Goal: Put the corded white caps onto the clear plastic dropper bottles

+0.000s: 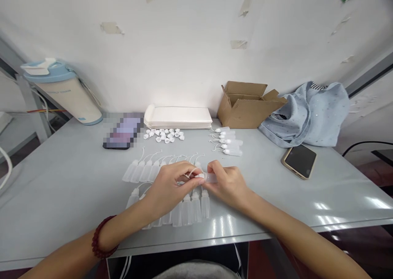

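Above the middle of the table, my right hand [229, 184] is closed around the translucent body of a small plastic dropper bottle [211, 178], which lies sideways with its neck to the left. My left hand [172, 184] pinches the white neck end of that bottle, and a thin white cord loops over the fingers. Just beyond my left hand runs a row of similar bottles [143, 171] with cords. A second row of bottles [187, 211] stretches beneath my left forearm, partly hidden. Several white caps [167, 134] are scattered farther back. Several more corded bottles [231, 142] lie at right.
A stack of white padded sheets [181, 117] rests against the wall, beside an open cardboard box [245, 109]. A light blue bag [322, 115] and a phone [301, 161] are at right. On the left are a tumbler [69, 94] and another phone [124, 131].
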`<state>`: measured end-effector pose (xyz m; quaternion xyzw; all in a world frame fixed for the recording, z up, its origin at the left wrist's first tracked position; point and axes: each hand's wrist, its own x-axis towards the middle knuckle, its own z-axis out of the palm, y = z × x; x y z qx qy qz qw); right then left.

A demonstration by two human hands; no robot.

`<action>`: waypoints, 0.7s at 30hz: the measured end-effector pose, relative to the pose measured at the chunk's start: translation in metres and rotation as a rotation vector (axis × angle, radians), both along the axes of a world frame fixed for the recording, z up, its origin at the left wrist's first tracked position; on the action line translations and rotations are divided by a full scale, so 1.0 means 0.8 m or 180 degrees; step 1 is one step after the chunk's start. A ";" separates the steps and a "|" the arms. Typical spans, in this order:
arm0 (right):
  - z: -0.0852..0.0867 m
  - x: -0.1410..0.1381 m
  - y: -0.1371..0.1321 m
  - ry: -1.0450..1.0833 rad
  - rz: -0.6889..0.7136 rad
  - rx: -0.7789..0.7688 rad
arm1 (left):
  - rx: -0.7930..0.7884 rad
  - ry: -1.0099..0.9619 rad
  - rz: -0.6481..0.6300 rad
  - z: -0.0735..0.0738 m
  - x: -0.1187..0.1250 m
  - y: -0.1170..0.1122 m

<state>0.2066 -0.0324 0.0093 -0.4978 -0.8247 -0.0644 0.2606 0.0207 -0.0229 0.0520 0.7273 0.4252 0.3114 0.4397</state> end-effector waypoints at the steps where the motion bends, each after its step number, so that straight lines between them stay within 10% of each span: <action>1: 0.000 0.001 0.001 0.0024 0.0031 -0.0091 | 0.0077 -0.0011 0.0002 0.000 -0.001 0.000; 21: 0.007 -0.001 0.007 0.0562 0.0897 0.0411 | -0.1066 -0.0642 0.0042 0.001 -0.012 0.019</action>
